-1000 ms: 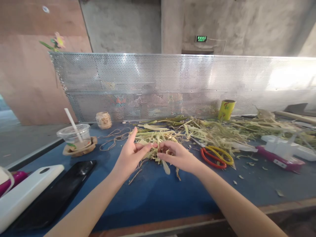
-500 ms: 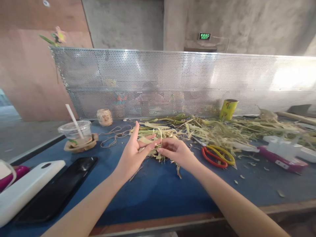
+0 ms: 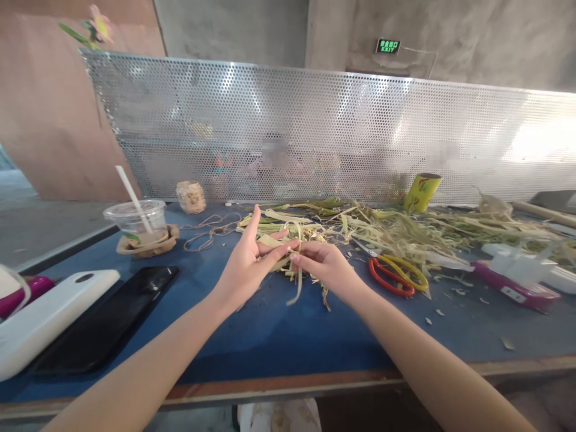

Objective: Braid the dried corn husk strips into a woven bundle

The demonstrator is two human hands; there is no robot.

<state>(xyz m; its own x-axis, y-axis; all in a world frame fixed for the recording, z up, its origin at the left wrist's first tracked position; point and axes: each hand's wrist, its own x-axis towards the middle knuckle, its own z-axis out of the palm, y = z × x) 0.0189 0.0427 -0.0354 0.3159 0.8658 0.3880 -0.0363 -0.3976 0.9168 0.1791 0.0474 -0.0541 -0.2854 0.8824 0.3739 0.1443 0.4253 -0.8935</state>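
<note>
My left hand (image 3: 245, 264) pinches a pale green plant strip (image 3: 295, 289) between thumb and fingers, with the index finger raised. Close against it, my right hand (image 3: 326, 264) has its thumb and fingertips pressed together on the same strip. The strip arches over the fingertips, and its end hangs down between the hands. Behind and below lies a loose pile of dry leaf strips (image 3: 387, 231). Right of my right hand are scissors (image 3: 391, 277) with one red and one yellow handle.
At the left are a plastic cup (image 3: 141, 222) with a straw, a black phone (image 3: 108, 318) and a white device (image 3: 58, 318). A yellow can (image 3: 422, 193), string (image 3: 211, 231) and a purple power strip (image 3: 515, 287) lie farther out. A perforated metal screen (image 3: 315, 132) stands behind.
The strip now loops above my fingertips and its end hangs below them. Both hands have stayed close together. The view has tilted down, showing more of the table's front edge.
</note>
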